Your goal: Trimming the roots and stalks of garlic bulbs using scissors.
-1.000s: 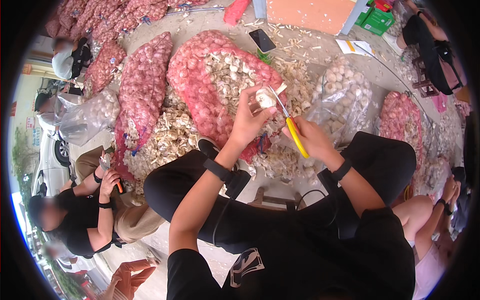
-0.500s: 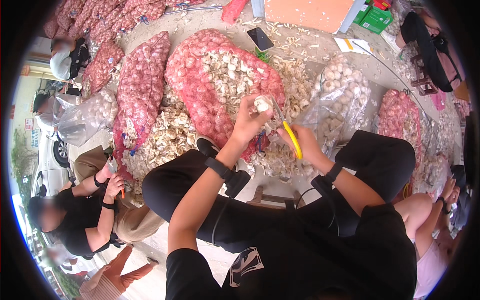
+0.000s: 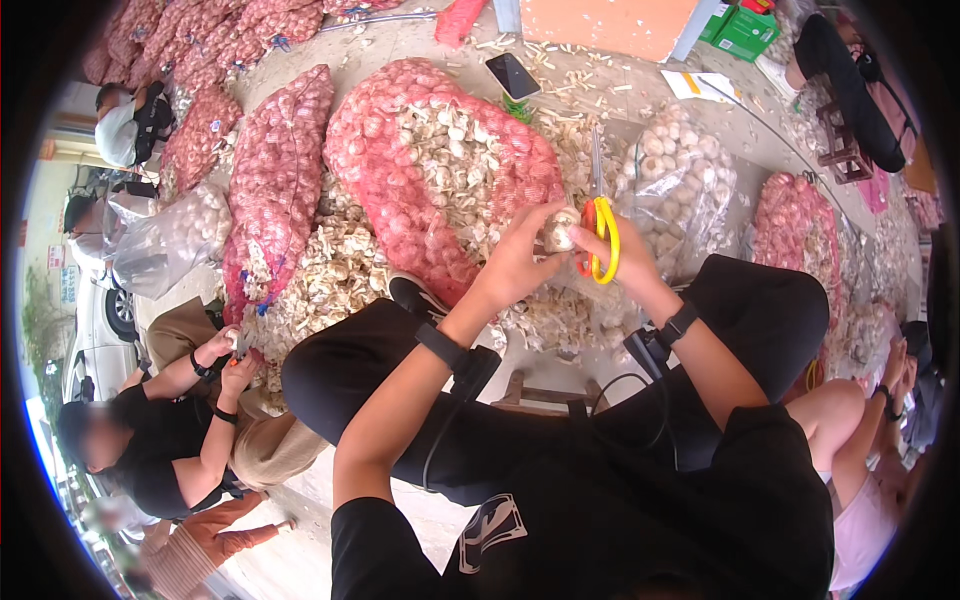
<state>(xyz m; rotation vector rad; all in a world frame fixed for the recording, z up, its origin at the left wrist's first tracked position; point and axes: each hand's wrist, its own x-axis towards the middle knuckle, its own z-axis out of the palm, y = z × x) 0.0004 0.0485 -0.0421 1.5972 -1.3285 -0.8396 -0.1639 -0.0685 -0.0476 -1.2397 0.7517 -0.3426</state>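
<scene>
Between my hands is a garlic bulb point(image 3: 560, 233), pale and partly covered by fingers. My left hand point(image 3: 522, 250) is closed round its left side. In my right hand point(image 3: 630, 255) is a pair of scissors point(image 3: 606, 225) with yellow and orange handles, the blades pointing away from me and lying close together. My right thumb reaches across to the bulb and seems to touch it. Just beyond my hands lies an opened red net sack point(image 3: 375, 165) of garlic bulbs. To its right stands a clear plastic bag point(image 3: 685, 165) of trimmed white bulbs.
Garlic skins point(image 3: 335, 265) lie heaped around the sacks. A second red net sack point(image 3: 280, 170) stands to the left. A phone point(image 3: 513, 76) rests beyond the opened sack. At left a co-worker point(image 3: 150, 440) sits working with both hands; another person sits at the right edge.
My hands have come together, shifting right. The scissors have swung from pointing up-left to pointing straight away, and their blades have moved off the bulb. The left co-worker's hands have drawn together.
</scene>
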